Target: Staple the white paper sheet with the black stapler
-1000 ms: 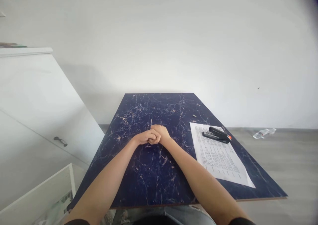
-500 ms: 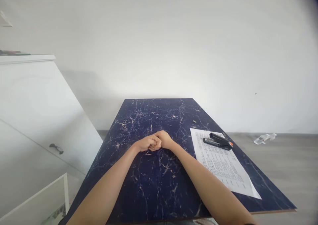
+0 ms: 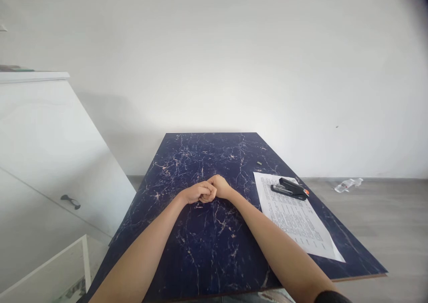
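Over the middle of the dark blue marbled table (image 3: 214, 249), my left hand (image 3: 199, 192) and my right hand (image 3: 220, 188) are clasped together. Both have their fingers curled closed against each other, and no object shows in either one. Right of my right forearm lies a printed sheet of paper (image 3: 294, 220), possibly more than one sheet. On its upper part rests a black stapler (image 3: 290, 189) with an orange-red spot at its right end. Neither hand touches the paper or the stapler.
A small greenish piece (image 3: 259, 163) lies near the table's far right. On the left stands a white cabinet (image 3: 43, 129) with a dark handle (image 3: 70, 201); a white-framed panel (image 3: 50, 267) is below. A clear plastic bottle (image 3: 348, 185) lies on the floor by the wall.
The view has turned slightly to the right, so the cabinet, paper, stapler and bottle appear a little further left. My hands stay clasped in the same place.
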A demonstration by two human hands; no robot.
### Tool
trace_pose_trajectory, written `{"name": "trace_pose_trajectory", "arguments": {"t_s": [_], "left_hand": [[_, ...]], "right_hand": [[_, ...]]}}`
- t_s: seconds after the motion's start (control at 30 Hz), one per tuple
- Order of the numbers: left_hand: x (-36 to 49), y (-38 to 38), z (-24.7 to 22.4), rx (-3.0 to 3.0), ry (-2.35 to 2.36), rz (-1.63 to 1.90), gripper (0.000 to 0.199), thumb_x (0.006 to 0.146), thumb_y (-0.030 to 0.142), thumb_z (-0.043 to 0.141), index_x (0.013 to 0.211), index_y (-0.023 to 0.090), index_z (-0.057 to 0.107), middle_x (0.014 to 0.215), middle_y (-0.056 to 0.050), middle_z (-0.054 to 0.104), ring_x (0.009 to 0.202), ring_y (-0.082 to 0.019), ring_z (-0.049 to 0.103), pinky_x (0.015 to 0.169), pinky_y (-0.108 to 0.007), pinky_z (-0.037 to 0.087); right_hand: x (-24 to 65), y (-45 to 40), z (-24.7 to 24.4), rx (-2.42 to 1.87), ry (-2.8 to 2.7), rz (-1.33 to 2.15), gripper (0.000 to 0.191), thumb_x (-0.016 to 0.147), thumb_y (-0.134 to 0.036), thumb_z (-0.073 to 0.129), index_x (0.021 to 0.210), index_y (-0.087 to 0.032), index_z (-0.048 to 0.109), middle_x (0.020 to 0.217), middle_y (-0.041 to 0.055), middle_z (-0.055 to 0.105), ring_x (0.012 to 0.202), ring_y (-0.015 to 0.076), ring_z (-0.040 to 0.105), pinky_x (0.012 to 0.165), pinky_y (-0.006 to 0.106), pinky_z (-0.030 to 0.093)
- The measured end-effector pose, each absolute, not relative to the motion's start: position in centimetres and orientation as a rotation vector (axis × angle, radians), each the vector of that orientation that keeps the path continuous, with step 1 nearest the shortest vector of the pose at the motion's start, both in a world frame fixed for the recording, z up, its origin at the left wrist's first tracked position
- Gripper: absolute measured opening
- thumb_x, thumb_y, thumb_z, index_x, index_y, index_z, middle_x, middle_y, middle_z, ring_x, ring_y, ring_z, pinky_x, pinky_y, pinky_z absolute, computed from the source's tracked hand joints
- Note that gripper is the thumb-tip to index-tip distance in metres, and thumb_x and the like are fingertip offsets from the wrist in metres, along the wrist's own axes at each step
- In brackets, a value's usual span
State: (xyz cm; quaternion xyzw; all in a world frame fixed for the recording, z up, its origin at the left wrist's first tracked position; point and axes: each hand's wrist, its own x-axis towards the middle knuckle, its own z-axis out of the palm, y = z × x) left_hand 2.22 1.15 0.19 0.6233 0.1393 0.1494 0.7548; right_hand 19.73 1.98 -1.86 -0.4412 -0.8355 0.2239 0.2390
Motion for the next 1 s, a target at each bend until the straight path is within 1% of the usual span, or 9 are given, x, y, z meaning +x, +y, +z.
{"name": "trace_pose_trajectory", "arguments": {"t_s": [0.2, 0.3, 0.37, 0.47, 0.6, 0.73, 0.87, 0.93, 1.0], "left_hand": [[2.13, 1.05, 0.35, 1.376, 0.291, 0.322, 0.012, 0.076, 0.02, 0.058, 0.067, 0.012, 0.059, 0.051, 0.008, 0.027, 0.045, -0.006, 0.02, 0.045, -0.021, 0.015], [2.07, 0.94, 0.45, 1.355, 0.276, 0.307, 0.01, 0.08, 0.022, 0.059, 0.076, 0.013, 0.06, 0.052, 0.009, 0.025, 0.045, -0.006, 0.018, 0.045, -0.021, 0.016], [2.07, 0.93, 0.37, 1.338, 0.268, 0.311, 0.009, 0.081, 0.022, 0.06, 0.077, 0.013, 0.06, 0.052, 0.009, 0.026, 0.045, -0.006, 0.018, 0.045, -0.02, 0.015], [2.12, 1.06, 0.08, 1.341, 0.277, 0.338, 0.009, 0.076, 0.018, 0.06, 0.069, 0.012, 0.06, 0.049, 0.008, 0.026, 0.043, -0.006, 0.018, 0.044, -0.021, 0.013], [2.17, 1.13, -0.02, 1.326, 0.27, 0.354, 0.018, 0.069, 0.015, 0.06, 0.056, 0.015, 0.049, 0.049, 0.007, 0.027, 0.043, -0.005, 0.019, 0.044, -0.021, 0.012], [2.17, 0.87, 0.45, 1.314, 0.257, 0.349, 0.019, 0.07, 0.015, 0.058, 0.057, 0.017, 0.045, 0.049, 0.008, 0.025, 0.044, -0.006, 0.018, 0.044, -0.021, 0.012], [2.15, 0.71, 0.79, 1.318, 0.245, 0.342, 0.018, 0.07, 0.015, 0.057, 0.057, 0.017, 0.044, 0.05, 0.008, 0.025, 0.044, -0.006, 0.018, 0.044, -0.021, 0.012], [2.15, 0.75, 0.76, 1.32, 0.257, 0.336, 0.017, 0.069, 0.015, 0.057, 0.058, 0.017, 0.044, 0.05, 0.008, 0.025, 0.044, -0.006, 0.018, 0.044, -0.021, 0.012], [2.15, 0.83, 0.65, 1.323, 0.271, 0.336, 0.016, 0.068, 0.015, 0.056, 0.058, 0.017, 0.044, 0.05, 0.007, 0.025, 0.044, -0.006, 0.018, 0.044, -0.021, 0.012]], "right_hand": [[19.68, 2.07, -2.0, -1.241, -2.26, 0.653, 0.025, 0.071, -0.031, 0.068, 0.057, -0.01, 0.066, 0.052, -0.0023, 0.049, 0.06, 0.0102, 0.044, 0.061, 0.022, 0.031], [19.52, 2.04, -1.97, -1.287, -2.247, 0.655, 0.027, 0.067, -0.034, 0.069, 0.054, -0.011, 0.062, 0.052, -0.0025, 0.046, 0.06, 0.0108, 0.041, 0.059, 0.023, 0.03], [19.44, 1.97, -1.97, -1.295, -2.226, 0.672, 0.027, 0.065, -0.034, 0.069, 0.052, -0.013, 0.058, 0.052, -0.0033, 0.043, 0.06, 0.0105, 0.038, 0.057, 0.023, 0.028], [19.44, 1.87, -2.04, -1.27, -2.183, 0.731, 0.026, 0.066, -0.034, 0.062, 0.051, -0.014, 0.052, 0.054, -0.0043, 0.037, 0.06, 0.0099, 0.034, 0.056, 0.022, 0.027], [19.54, 1.87, -2.13, -1.241, -2.16, 0.774, 0.021, 0.067, -0.032, 0.053, 0.053, -0.016, 0.047, 0.057, -0.005, 0.034, 0.061, 0.0096, 0.03, 0.055, 0.022, 0.026], [19.6, 1.87, -1.95, -1.214, -2.15, 0.803, 0.02, 0.065, -0.03, 0.051, 0.053, -0.018, 0.041, 0.058, -0.0055, 0.029, 0.061, 0.0092, 0.026, 0.055, 0.022, 0.024], [19.54, 1.68, -1.78, -1.202, -2.124, 0.799, 0.025, 0.065, -0.028, 0.05, 0.053, -0.02, 0.03, 0.06, -0.006, 0.023, 0.062, 0.009, 0.022, 0.055, 0.023, 0.019], [19.43, 1.61, -1.77, -1.218, -2.107, 0.753, 0.029, 0.067, -0.026, 0.051, 0.054, -0.021, 0.026, 0.06, -0.0061, 0.02, 0.062, 0.0093, 0.02, 0.056, 0.024, 0.017], [19.39, 1.65, -1.71, -1.273, -2.103, 0.628, 0.032, 0.071, -0.025, 0.053, 0.053, -0.02, 0.027, 0.059, -0.006, 0.021, 0.061, 0.0097, 0.021, 0.056, 0.025, 0.017]]}}
